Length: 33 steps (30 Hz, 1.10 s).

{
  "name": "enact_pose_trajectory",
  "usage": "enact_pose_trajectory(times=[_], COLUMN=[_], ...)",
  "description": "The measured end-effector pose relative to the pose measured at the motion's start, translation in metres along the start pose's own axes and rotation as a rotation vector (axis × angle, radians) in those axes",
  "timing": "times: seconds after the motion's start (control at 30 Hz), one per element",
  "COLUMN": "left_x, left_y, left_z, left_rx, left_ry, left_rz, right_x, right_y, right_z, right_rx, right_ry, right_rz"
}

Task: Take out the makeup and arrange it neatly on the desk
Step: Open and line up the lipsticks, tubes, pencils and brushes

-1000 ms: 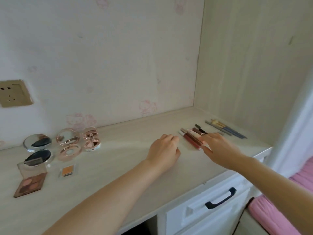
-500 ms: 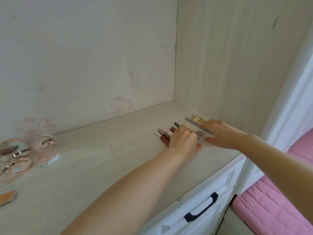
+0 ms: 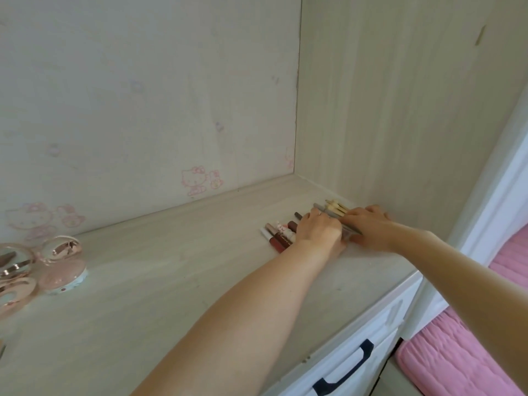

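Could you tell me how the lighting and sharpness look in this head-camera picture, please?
Head view: soft, even daylight with faint shadows on the desk; bright reflections on the open compacts at the left edge; wide-angle bending along the white frame at right; the left hand and right hand slightly soft over the lip pencils.

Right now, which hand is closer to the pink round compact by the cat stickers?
Left. The left hand rests on the lip glosses, far right of the pink compact. The right hand lies farther still, over the pencils.
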State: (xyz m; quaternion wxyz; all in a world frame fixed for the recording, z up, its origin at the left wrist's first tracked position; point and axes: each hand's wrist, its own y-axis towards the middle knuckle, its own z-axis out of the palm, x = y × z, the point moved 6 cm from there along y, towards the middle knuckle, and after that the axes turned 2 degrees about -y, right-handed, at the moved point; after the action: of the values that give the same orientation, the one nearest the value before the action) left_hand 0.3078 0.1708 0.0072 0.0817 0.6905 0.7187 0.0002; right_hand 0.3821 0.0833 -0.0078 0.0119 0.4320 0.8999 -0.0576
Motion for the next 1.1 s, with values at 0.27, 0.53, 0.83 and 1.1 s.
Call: enact_pose_trajectory(times=[0.27, 0.53, 0.83, 1.1], left_x=[0.007, 0.046, 0.100, 0.167], left_y=[-0.020, -0.077, -0.149, -0.233], left_z=[-0.013, -0.034, -0.044, -0.072], left_rx=[-0.077, -0.186, -0.273, -0.363], left_ry=[-0.316, -1.180, -1.779, -1.998], left_rz=[0.001, -0.228, -0.308, -0.357], right_x=[-0.002, 0.053, 0.143, 0.248], right_y=[-0.027, -0.071, -0.101, -0.112], right_z=[-0.003, -0.045, -0.078, -0.082], right_rx=[-0.075, -0.277, -0.462, -0.444], right_ry=[0.240, 0.527, 0.680, 0.855], right_rz=[-0.032, -0.188, -0.267, -0.381])
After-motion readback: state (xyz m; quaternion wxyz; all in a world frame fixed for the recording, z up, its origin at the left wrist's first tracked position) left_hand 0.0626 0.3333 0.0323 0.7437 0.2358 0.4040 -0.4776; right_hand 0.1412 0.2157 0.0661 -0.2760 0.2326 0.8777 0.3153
